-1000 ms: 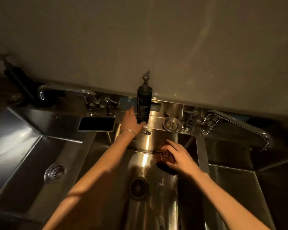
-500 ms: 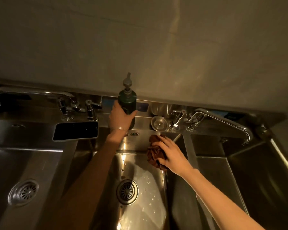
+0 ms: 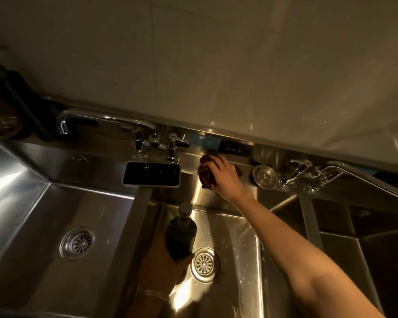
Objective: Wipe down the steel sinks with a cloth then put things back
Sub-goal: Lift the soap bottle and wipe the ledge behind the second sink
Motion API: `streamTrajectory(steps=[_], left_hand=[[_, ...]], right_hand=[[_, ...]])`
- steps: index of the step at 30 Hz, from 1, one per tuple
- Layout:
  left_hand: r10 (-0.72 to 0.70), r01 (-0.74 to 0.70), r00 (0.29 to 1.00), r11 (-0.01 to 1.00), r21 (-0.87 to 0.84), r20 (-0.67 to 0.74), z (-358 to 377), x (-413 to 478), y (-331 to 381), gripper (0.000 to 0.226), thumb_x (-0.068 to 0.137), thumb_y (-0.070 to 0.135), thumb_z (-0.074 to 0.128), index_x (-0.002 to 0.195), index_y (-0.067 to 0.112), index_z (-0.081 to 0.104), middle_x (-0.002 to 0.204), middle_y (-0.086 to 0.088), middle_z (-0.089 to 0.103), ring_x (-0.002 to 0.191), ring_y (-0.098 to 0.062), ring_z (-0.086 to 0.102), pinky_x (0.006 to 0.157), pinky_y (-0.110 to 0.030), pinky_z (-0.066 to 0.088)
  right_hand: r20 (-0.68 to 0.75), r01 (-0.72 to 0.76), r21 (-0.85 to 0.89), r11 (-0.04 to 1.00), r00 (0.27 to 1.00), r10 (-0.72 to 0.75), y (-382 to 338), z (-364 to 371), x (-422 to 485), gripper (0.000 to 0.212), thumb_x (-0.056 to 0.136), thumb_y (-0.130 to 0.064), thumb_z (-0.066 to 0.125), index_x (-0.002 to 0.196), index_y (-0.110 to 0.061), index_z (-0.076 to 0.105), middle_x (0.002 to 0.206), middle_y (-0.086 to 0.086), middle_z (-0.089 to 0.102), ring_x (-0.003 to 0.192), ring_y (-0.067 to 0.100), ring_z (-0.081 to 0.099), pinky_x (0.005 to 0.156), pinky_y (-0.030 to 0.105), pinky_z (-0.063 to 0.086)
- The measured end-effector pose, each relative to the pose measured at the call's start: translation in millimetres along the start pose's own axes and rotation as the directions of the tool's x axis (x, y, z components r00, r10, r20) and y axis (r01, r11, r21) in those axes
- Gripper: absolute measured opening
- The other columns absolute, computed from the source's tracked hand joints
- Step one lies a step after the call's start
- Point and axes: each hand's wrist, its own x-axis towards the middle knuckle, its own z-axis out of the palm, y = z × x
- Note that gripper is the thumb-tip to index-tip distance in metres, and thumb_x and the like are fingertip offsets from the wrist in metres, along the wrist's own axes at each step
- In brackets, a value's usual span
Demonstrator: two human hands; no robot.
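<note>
My right hand presses a crumpled brown cloth onto the steel back ledge, where the dark pump bottle stood. My left hand grips that dark pump bottle round its lower part and holds it in the air over the middle sink. The bottle's pump head points up toward the ledge. A left sink and a right sink flank the middle one.
A black phone lies face up on the ledge just left of the cloth. A round steel sink plug sits on the ledge to the right. Two taps, the left tap and the right tap, reach over the basins.
My left hand lifted the bottle off the ledge and brought it down toward me over the middle sink. My right hand moved the cloth up from the sink's back wall onto the ledge.
</note>
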Motion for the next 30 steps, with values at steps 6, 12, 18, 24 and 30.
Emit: streamTrajectory(steps=[6,12,18,24,30], left_hand=[[-0.017,0.015,1.000,0.998,0.056,0.020,-1,2,-16,0.067,0.066,0.031,0.081,0.124,0.021,0.049,0.108,0.007,0.062,0.095,-0.010,0.059,0.068,-0.009,0.034],[0.024,-0.027,0.999,0.999,0.046,0.049,4,10,-30,0.064,0.061,0.027,0.086,0.116,0.018,0.055,0.082,0.022,0.051,0.080,0.002,0.053,0.069,-0.002,0.034],[-0.015,0.014,0.998,1.000,0.017,0.058,3,5,-44,0.081,0.061,0.037,0.083,0.130,0.022,0.043,0.106,0.014,0.054,0.097,-0.005,0.054,0.085,-0.023,0.045],[-0.019,0.018,0.998,1.000,0.021,0.062,4,3,-49,0.083,0.062,0.037,0.083,0.133,0.023,0.041,0.119,0.007,0.056,0.111,-0.013,0.056,0.093,-0.029,0.047],[0.019,-0.020,0.998,0.999,0.029,0.052,5,8,-40,0.067,0.063,0.032,0.083,0.121,0.023,0.050,0.101,0.015,0.055,0.092,-0.002,0.053,0.081,-0.015,0.042]], right_hand=[[0.062,-0.084,0.088,0.993,0.995,0.079,3,8,18,0.066,0.073,-0.018,0.074,0.131,-0.018,0.043,0.145,0.005,0.038,0.130,0.030,0.036,0.103,0.044,0.038],[0.055,-0.108,0.020,0.994,0.993,0.107,26,-3,6,0.065,0.072,-0.017,0.076,0.129,-0.016,0.045,0.141,0.006,0.044,0.128,0.029,0.039,0.103,0.042,0.039],[0.007,0.097,0.141,0.985,0.995,-0.099,-20,-4,42,0.056,0.072,-0.020,0.077,0.122,-0.014,0.051,0.138,0.006,0.049,0.135,0.031,0.033,0.106,0.046,0.034],[0.031,0.056,0.180,0.982,0.998,-0.062,-12,8,35,0.056,0.070,-0.014,0.078,0.120,-0.014,0.052,0.139,0.008,0.047,0.133,0.031,0.035,0.105,0.046,0.039],[-0.003,-0.179,0.062,0.982,0.984,0.180,20,13,-9,0.062,0.074,-0.016,0.075,0.130,-0.016,0.046,0.146,0.007,0.040,0.136,0.031,0.030,0.105,0.048,0.037]])
